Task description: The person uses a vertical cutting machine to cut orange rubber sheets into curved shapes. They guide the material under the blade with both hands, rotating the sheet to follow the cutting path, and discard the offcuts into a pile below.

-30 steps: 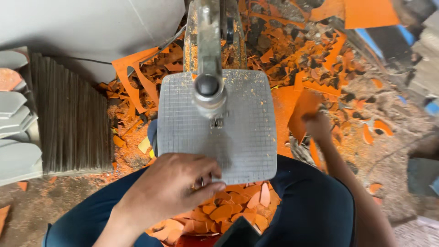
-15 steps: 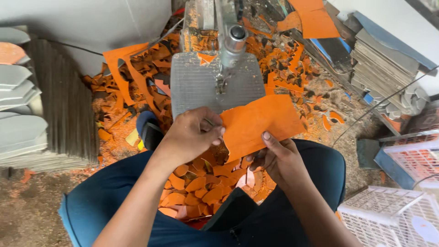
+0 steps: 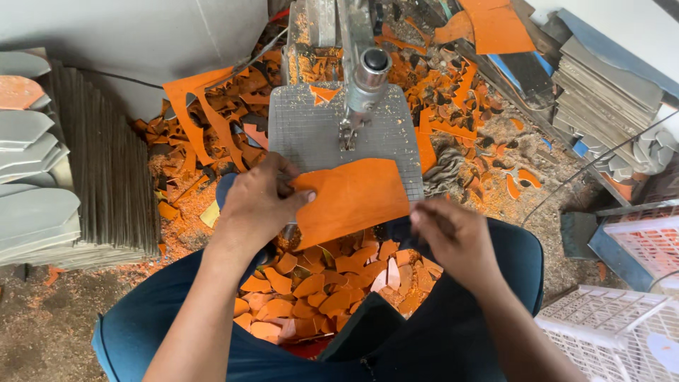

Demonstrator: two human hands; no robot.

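We see the orange sheet [image 3: 351, 200] lying lengthwise across the near edge of the saw table [image 3: 318, 134], left hand [image 3: 258, 201] pressing it with fingers spread, right hand [image 3: 453, 237] loosely curled just off its right end

You sit in a small cutting workshop. A band saw [image 3: 364, 78] with a gridded metal table [image 3: 311, 131] stands before you; orange offcuts [image 3: 318, 290] and sawdust litter the floor around it. Left of the saw rise stacks of grey cut sheets [image 3: 106, 170]; right of it stand white plastic crates [image 3: 608, 332].
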